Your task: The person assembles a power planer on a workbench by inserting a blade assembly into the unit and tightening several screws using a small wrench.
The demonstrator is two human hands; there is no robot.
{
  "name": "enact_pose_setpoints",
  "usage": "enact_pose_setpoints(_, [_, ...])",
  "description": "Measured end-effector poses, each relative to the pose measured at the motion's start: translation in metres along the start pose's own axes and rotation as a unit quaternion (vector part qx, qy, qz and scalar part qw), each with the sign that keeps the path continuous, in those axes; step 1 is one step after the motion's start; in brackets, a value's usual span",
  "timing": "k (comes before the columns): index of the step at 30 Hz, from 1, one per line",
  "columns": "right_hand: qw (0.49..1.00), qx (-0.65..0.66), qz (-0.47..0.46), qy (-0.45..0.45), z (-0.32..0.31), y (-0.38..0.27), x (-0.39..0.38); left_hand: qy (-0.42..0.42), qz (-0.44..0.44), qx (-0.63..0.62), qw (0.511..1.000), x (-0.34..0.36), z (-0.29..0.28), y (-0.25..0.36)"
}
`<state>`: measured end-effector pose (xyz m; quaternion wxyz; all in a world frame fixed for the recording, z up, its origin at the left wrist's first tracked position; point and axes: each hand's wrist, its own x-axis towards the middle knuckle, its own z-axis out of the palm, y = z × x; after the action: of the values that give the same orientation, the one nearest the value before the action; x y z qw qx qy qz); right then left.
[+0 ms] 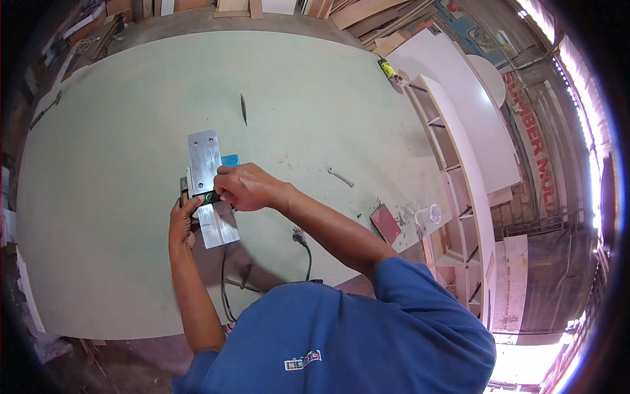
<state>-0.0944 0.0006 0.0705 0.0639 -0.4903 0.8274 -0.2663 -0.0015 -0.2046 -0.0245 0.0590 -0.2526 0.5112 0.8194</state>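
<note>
An electric hand planer lies upturned on the table near me, its silver sole plate (205, 156) facing up and a bit of blue body (230, 160) showing beside it. Between the two plate halves runs a dark slot (210, 197), the cutter's place. My left hand (180, 222) grips the planer's left side, thumb at the slot. At the slot's right end, the fingers of my right hand (244, 186) are pinched together; what they hold is hidden. A black cord (226, 289) runs down from the planer, and a plug (300, 236) rests to the right.
On the pale green table (118, 197) lie a spanner (340, 177), a thin dark pointed piece (243, 109), a red pad (386, 224) and a T-shaped tool (245, 276). A clear cup (428, 215), a yellow-and-black power tool (389, 70) and a white shelf frame (453, 164) stand right.
</note>
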Motion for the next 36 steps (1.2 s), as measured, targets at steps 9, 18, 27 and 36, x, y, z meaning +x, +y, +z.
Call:
enact_pose_setpoints(9, [0.995, -0.093, -0.018, 0.043, 0.014, -0.005, -0.003, -0.002, -0.006, -0.008, 1.0, 0.001, -0.004, -0.001])
enact_pose_setpoints(18, [0.986, -0.112, 0.071, 0.096, 0.031, -0.019, -0.011, -0.019, -0.006, -0.012, 1.0, 0.011, -0.012, -0.006])
enact_pose_setpoints(27, [0.789, -0.097, 0.581, 0.174, -0.014, 0.129, -0.287, -0.045, -0.016, -0.072, 0.996, 0.011, -0.001, -0.011])
enact_pose_setpoints(36, [0.786, -0.117, 0.565, 0.223, 0.029, 0.147, -0.39, -0.031, -0.014, -0.128, 0.991, -0.001, 0.01, 0.001])
